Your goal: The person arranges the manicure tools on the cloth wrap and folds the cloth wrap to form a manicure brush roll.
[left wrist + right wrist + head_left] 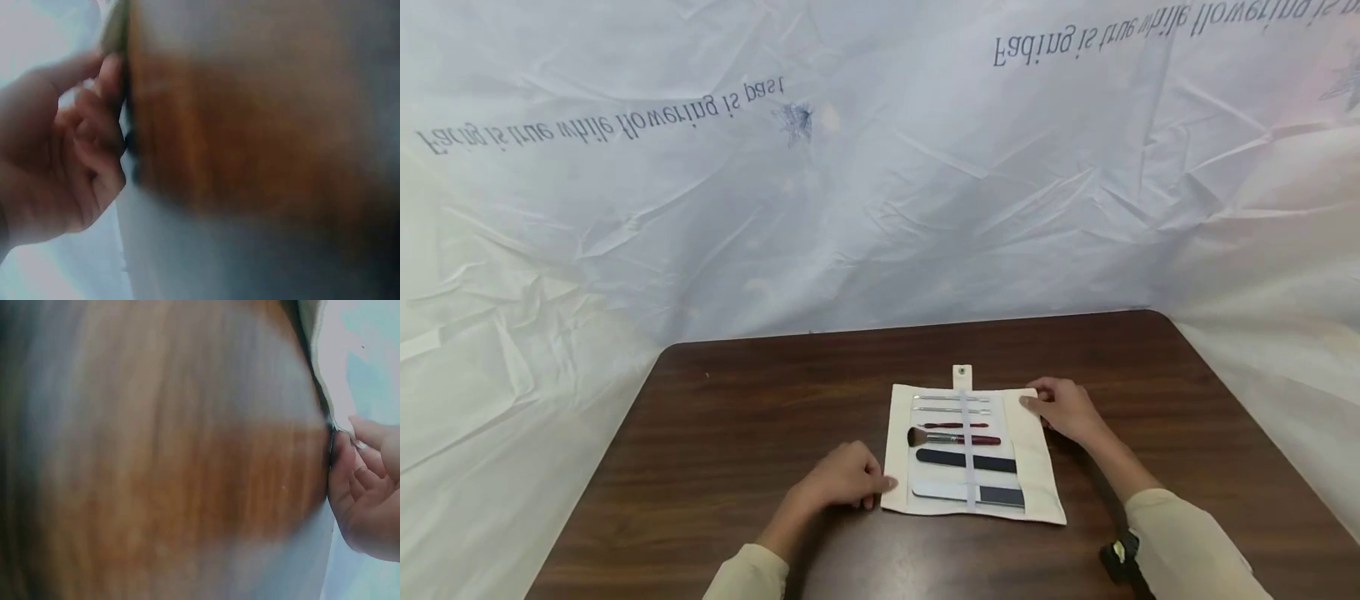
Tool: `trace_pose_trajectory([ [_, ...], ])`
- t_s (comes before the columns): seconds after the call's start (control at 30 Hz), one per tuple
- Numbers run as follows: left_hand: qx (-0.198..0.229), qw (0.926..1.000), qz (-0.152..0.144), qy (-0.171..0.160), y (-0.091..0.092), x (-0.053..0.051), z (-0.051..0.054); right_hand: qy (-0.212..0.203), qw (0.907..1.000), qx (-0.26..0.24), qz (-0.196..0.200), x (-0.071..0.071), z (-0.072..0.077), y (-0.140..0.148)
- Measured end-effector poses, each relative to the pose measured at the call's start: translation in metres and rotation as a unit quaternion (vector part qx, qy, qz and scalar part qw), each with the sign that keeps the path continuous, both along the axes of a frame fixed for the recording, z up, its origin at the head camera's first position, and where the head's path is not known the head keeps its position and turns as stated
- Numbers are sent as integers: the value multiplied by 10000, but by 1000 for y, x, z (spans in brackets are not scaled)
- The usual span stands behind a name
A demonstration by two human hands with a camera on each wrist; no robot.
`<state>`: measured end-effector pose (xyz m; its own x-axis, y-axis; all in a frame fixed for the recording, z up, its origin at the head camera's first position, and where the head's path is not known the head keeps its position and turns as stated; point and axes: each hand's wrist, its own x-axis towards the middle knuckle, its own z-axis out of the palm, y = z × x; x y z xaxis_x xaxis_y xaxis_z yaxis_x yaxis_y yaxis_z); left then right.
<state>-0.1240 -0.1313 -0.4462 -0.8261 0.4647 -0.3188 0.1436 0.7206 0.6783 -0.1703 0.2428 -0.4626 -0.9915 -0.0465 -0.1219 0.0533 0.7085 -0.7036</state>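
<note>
A cream fabric tool roll (1039,475) lies unfolded on the brown table, a short snap tab (962,379) at its far edge. Under its pale elastic band (970,475) are two thin silvery tools (940,409), a thin dark red tool (943,426), a brush (951,437) with a red handle, a black nail file (942,457) and a white-and-dark file (1000,497). My left hand (847,477) pinches the roll's near left edge between thumb and curled fingers. At the far right corner, my right hand (1066,407) pinches the fabric, also in the right wrist view.
The wood-patterned table (760,408) extends on both sides of the roll. Wrinkled white sheeting (880,208) with printed lettering hangs behind and beside it. A dark strap with a small device (1122,557) is by the right sleeve (1183,542). Both wrist views are blurred.
</note>
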Motion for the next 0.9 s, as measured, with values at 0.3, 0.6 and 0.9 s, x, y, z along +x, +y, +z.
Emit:
trace_pose_trajectory([
  [0.3, -131, 9778, -772, 1946, -5, 8, -7, 2386, 9590, 540, 1428, 62, 3, 8],
  [0.6, -415, 9631, -1040, 2447, -3, 22, -20, 2141, 9180, 2139, 2563, 104, -4, 15],
  [0.9, -286, 9413, -227, 3357, 8, 23, -35, 2152, 9299, 1755, 2411, 98, -4, 13],
])
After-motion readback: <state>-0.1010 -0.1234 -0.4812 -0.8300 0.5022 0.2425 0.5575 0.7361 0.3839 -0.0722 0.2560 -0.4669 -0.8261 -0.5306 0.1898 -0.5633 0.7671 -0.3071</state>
